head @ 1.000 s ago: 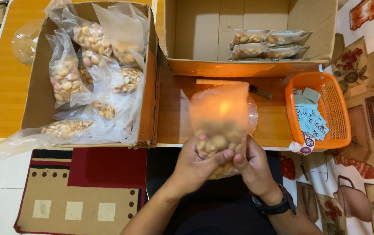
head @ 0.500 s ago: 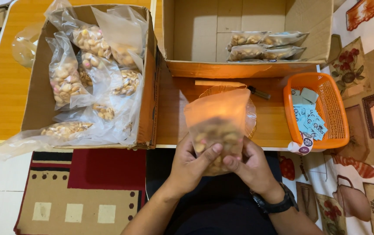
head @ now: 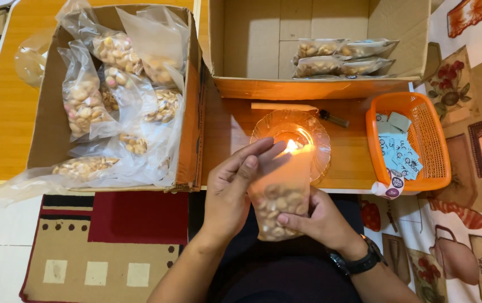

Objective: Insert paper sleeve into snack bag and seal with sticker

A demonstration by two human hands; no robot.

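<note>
I hold a clear plastic bag of small round snacks [head: 279,205] upright in front of me, its top edge at a small flame [head: 291,146] that burns in a glass dish [head: 315,130]. My left hand [head: 234,188] presses flat along the bag's left side, fingers stretched toward the flame. My right hand [head: 319,221], with a dark watch on the wrist, grips the bag's lower right from below. The bag's upper part glows orange from the light behind it.
A cardboard box [head: 50,129] at left is full of unsealed snack bags. Another box [head: 263,84] behind the dish holds flat sealed packs [head: 342,56]. An orange basket [head: 432,151] with small paper packets sits at right, and a thin stick [head: 308,109] lies behind the dish.
The bag has dropped from held up high to lower, its top now at the flame. My left hand has opened out flat along the bag, and my right hand has slid under it.
</note>
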